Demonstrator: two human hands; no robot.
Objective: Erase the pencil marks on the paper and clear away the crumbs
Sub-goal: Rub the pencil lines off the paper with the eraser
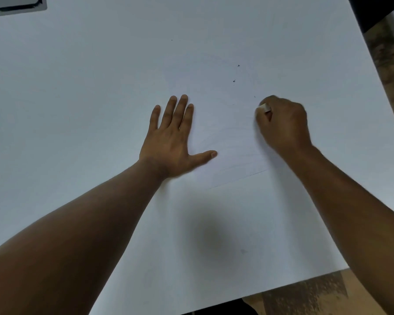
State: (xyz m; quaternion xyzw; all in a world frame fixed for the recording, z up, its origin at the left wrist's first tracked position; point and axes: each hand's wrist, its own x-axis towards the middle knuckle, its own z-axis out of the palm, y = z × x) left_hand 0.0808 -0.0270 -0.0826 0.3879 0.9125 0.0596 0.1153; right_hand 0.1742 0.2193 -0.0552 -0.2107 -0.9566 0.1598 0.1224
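- Erasing step in hand, judged from the pose: right hand (282, 123) curled in a fist-like grip clamped on a small white eraser (264, 108), eraser tip down at the paper (232, 142).
- Left hand (171, 142) laid flat, fingers straight and spread, palm pressing the left part of the sheet to hold it against the tabletop (77, 87); grip apart, nothing held.
- Paper lying flat at the middle of the white tabletop, between the two hands; white on white, edges hard to trace, lower edge showing as a thin slanted line below the left thumb.
- Pencil marks (237, 153): only faint grey curved lines visible in the lower part of the sheet; too pale to tell exact extent or shape.
- Crumbs (234, 81): a few small dark specks scattered above and left of the right hand, well apart from each other; whether on the sheet or on the bare tabletop cannot be told.
- Progress estimate: erasing partly complete, faint lines remaining; crumb clearing not yet done.
- Next move calls for: short strokes over the remaining faint lines, moderate downward pressure, left palm kept firm near the rubbed zone to prevent creasing or sliding.
- Afterwards: sweeping the specks off toward a tabletop edge with a flat hand.
- Risk: excess pressure near an unheld edge likely to buckle the thin sheet.
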